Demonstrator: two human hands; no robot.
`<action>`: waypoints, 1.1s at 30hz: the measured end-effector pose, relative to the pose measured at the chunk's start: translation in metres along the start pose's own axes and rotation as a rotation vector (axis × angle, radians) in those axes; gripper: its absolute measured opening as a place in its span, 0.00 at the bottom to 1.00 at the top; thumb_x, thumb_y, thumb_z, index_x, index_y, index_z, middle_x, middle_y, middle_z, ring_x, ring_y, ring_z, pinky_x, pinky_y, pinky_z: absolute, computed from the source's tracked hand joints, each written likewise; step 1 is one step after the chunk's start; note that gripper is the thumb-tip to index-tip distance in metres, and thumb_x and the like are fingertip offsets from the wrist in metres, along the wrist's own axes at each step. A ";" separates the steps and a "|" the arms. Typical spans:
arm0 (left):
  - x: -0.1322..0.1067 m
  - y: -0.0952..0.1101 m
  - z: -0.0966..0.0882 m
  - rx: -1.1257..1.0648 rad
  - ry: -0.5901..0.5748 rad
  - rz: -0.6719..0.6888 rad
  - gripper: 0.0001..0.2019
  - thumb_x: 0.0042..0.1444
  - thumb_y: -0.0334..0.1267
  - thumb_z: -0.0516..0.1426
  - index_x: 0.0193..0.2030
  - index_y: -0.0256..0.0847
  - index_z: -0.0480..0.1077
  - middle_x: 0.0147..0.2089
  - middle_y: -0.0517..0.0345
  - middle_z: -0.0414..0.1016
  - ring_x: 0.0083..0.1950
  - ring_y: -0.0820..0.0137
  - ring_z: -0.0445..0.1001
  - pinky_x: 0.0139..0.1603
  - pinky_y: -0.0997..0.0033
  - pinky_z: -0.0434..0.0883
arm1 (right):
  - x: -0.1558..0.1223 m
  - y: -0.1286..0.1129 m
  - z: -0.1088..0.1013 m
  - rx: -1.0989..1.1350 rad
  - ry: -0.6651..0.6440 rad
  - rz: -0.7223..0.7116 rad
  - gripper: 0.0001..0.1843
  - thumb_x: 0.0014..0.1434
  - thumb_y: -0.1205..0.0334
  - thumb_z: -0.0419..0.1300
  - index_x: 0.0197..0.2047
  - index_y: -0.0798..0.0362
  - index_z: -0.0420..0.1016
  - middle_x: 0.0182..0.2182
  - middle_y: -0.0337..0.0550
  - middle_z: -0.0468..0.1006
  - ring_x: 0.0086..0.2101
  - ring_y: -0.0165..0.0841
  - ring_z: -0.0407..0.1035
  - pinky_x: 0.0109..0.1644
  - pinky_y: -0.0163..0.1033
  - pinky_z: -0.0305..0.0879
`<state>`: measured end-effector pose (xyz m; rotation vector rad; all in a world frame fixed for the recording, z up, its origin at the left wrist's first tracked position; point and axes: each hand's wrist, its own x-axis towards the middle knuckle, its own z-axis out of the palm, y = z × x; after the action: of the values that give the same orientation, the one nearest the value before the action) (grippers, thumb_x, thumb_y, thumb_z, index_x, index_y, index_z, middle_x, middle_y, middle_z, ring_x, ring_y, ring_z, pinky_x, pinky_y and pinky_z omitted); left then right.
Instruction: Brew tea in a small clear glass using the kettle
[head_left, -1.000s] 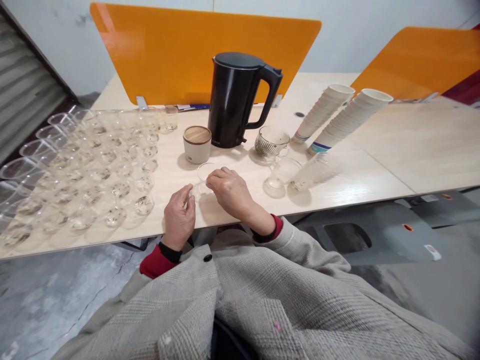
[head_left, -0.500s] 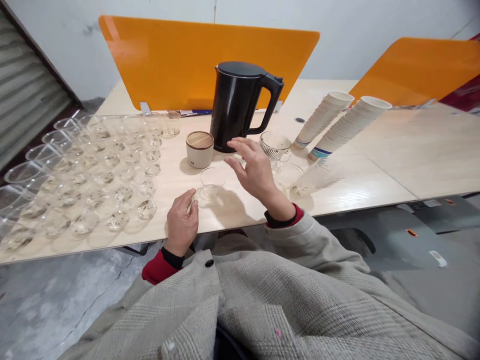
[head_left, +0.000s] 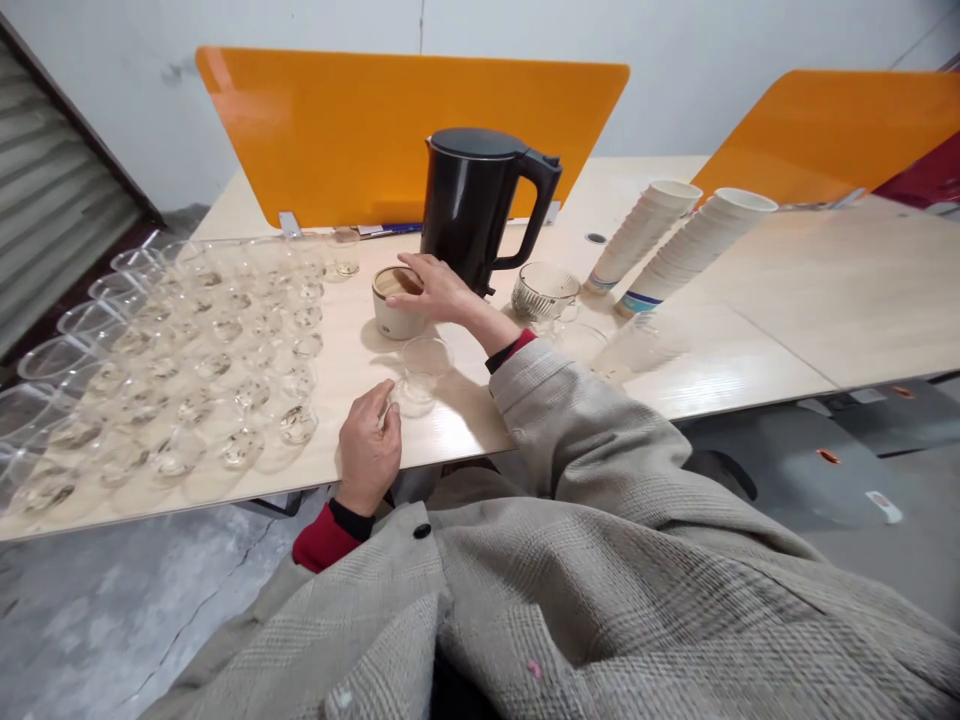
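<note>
upright canister (head_left: 396, 322) under right hand (head_left: 444, 294), fingers wide over its top; left hand (head_left: 369, 448) curled beside clear cup (head_left: 426, 366), grip unclear.

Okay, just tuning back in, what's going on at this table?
A person's right hand is at the top of the wood-lidded canister, its fingers spread over the lid. The left hand is beside a single clear cup near the front edge; whether it touches it is hard to tell. Rows of clear cups stand to the left, the black kettle behind the canister, and two leaning stacks of paper cups to the right.
</note>
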<state>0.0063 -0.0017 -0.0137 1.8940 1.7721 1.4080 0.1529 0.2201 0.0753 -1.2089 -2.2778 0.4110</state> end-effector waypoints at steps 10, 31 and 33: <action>0.000 0.001 0.001 -0.028 -0.010 -0.025 0.17 0.70 0.39 0.54 0.60 0.41 0.78 0.59 0.45 0.84 0.62 0.59 0.81 0.65 0.52 0.78 | 0.005 0.000 0.013 0.021 0.128 0.016 0.41 0.58 0.50 0.72 0.71 0.54 0.69 0.61 0.57 0.77 0.62 0.50 0.70 0.70 0.54 0.66; -0.017 0.013 -0.013 -0.193 0.005 -0.013 0.20 0.70 0.50 0.57 0.60 0.42 0.77 0.59 0.47 0.84 0.58 0.62 0.83 0.62 0.58 0.79 | -0.218 -0.063 -0.055 -0.052 0.379 -0.035 0.37 0.59 0.44 0.71 0.68 0.47 0.72 0.58 0.52 0.78 0.58 0.52 0.73 0.60 0.59 0.74; -0.019 0.015 -0.017 -0.206 -0.057 0.041 0.23 0.68 0.52 0.60 0.63 0.42 0.76 0.62 0.45 0.82 0.61 0.60 0.81 0.63 0.56 0.78 | -0.220 -0.063 -0.037 -0.048 0.343 -0.003 0.40 0.58 0.43 0.72 0.69 0.48 0.71 0.58 0.55 0.77 0.58 0.53 0.73 0.60 0.58 0.74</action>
<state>0.0074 -0.0294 -0.0039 1.8521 1.5068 1.4715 0.2339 0.0028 0.0685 -1.1969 -2.0036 0.1349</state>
